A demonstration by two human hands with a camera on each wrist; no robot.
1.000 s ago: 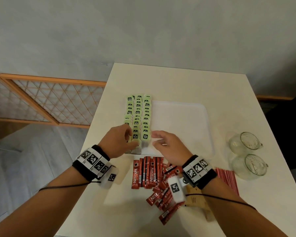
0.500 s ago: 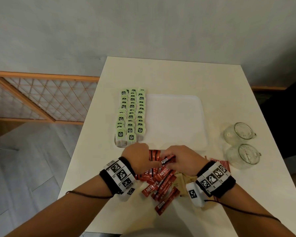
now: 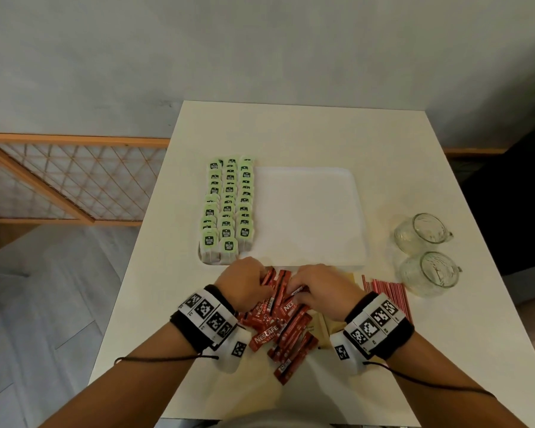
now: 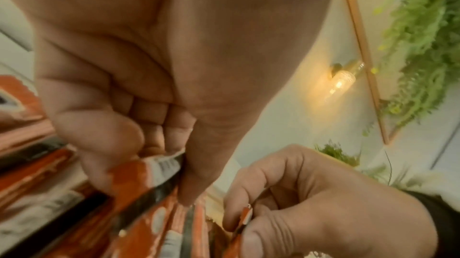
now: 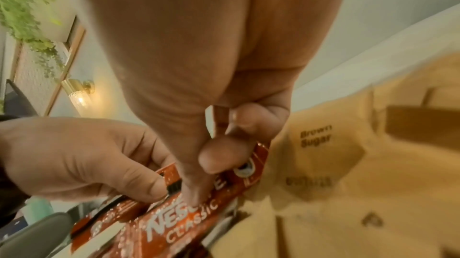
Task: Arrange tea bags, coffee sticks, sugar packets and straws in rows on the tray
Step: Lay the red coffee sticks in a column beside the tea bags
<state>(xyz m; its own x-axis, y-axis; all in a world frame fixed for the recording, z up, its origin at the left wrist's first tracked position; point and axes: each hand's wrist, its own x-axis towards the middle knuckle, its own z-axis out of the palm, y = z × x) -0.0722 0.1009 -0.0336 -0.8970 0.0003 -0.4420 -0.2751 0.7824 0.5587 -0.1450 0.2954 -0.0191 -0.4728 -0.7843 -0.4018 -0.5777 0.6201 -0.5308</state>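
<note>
Green-tagged tea bags (image 3: 229, 208) fill three rows along the left side of the white tray (image 3: 309, 214). A pile of red coffee sticks (image 3: 278, 329) lies on the table just in front of the tray. My left hand (image 3: 244, 284) and my right hand (image 3: 322, 291) are both down in that pile. The left hand (image 4: 154, 144) grips coffee sticks (image 4: 149, 187) between thumb and curled fingers. The right hand (image 5: 219, 144) pinches a coffee stick (image 5: 189, 217). Brown sugar packets (image 5: 348, 164) lie under and beside the right hand, and red straws (image 3: 386, 291) lie to its right.
Two glass mugs (image 3: 423, 251) lie on their sides at the table's right, past the straws. A wooden lattice screen (image 3: 65, 180) stands on the floor to the left of the table. The table's near edge is just below my forearms.
Both hands left the tea bag rows on the tray and came back toward me to the coffee stick pile, where they now hold sticks.
</note>
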